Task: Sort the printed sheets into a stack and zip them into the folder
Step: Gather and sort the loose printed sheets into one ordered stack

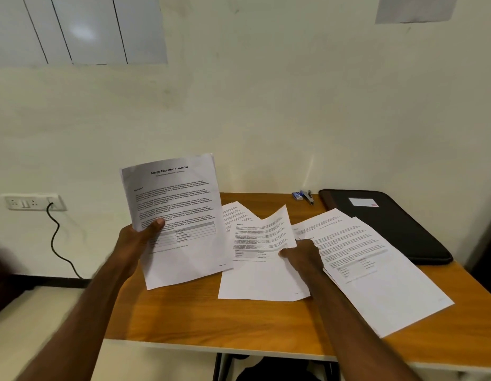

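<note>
Sorting has only just begun, judging by the spread. Your left hand [141, 237] is clamped on the title sheet [175, 218], thumb over its lower left edge, holding it tilted up off the wooden table [211, 320], well to the left of the black folder [387, 224]. Your right hand [303, 255] pinches the right edge of a second sheet [262, 257], partly lifted, between the title sheet and the folder. Several loose sheets [362, 254] fan out just beside the folder, one overlapping its near edge. No squared stack exists yet. The folder lies flat at the table's far right corner, apparently closed; loading and zipping all remain.
</note>
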Available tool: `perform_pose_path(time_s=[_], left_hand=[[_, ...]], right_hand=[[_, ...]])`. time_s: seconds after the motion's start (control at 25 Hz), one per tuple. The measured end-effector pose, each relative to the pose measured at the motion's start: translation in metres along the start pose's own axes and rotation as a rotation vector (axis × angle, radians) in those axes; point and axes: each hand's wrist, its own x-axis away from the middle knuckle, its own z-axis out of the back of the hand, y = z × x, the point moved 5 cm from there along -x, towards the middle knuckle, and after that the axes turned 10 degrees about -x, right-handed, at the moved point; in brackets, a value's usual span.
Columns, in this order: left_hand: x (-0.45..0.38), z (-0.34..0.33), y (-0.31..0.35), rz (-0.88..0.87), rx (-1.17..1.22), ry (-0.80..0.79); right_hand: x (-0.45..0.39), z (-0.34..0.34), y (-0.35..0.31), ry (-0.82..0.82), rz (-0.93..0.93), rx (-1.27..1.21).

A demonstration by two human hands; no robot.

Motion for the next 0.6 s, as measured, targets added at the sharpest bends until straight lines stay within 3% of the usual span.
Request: perform_pose_path(time_s=[0.2, 0.36, 0.6], left_hand=[[-0.001, -0.010, 0.009, -0.004, 0.009, -0.009], [0.001, -0.022, 0.020, -0.018, 0.027, -0.069], [0.005, -0.043, 0.047, -0.058, 0.055, -0.221]], right_hand=[[0.003, 0.022, -0.008, -0.084, 0.180, -0.361], [0.009, 0.060, -0.018, -0.116, 0.200, -0.656], [0.006, 0.112, -0.027, -0.151, 0.241, -0.842]])
